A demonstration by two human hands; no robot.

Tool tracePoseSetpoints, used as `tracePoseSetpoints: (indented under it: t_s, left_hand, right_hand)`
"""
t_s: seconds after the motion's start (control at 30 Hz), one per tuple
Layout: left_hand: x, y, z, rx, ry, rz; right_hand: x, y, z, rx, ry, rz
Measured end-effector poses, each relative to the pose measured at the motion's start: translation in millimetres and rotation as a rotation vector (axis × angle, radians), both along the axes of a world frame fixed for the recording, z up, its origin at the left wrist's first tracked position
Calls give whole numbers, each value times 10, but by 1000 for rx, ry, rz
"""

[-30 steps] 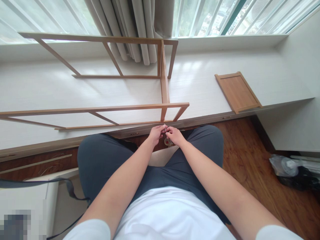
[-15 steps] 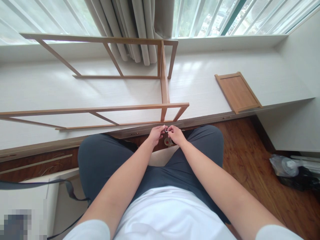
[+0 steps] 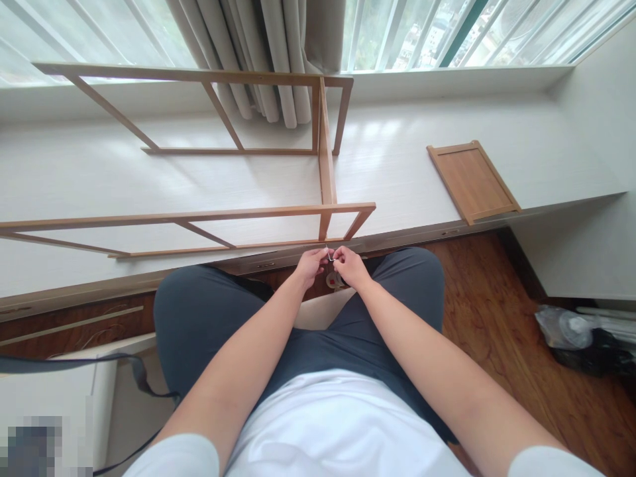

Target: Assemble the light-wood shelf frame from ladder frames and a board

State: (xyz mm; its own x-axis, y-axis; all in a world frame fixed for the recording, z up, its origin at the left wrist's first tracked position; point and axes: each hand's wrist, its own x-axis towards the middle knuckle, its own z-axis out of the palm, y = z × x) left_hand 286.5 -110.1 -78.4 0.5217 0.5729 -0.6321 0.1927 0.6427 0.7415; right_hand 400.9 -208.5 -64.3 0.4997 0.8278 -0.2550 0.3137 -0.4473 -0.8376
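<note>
**Both hands pinching small metal fastener**

Your left hand (image 3: 311,264) and right hand (image 3: 350,265) meet fingertip to fingertip, closed on a small silvery metal piece (image 3: 330,254), held close at 6 o'clock of the pale wooden slatted frame (image 3: 325,165), probably for fine control.

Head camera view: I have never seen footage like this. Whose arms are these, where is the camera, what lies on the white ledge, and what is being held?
The camera sits on a seated person's head, looking down, so both arms are the person's own. The left hand and right hand meet above the knees, pinching a small metal piece, too small to identify. On the white ledge under the window stands an open wooden frame; a flat wooden panel lies to its right. Dark bags sit on the wood floor at right.
</note>
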Motion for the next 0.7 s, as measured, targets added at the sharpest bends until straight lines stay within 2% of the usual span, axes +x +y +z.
tracePoseSetpoints:
  t_s: [0.7]
  left_hand:
    - [10,-53,-25,23,-37,-9]
  right_hand:
    - [34,-10,1,26,-42,41]
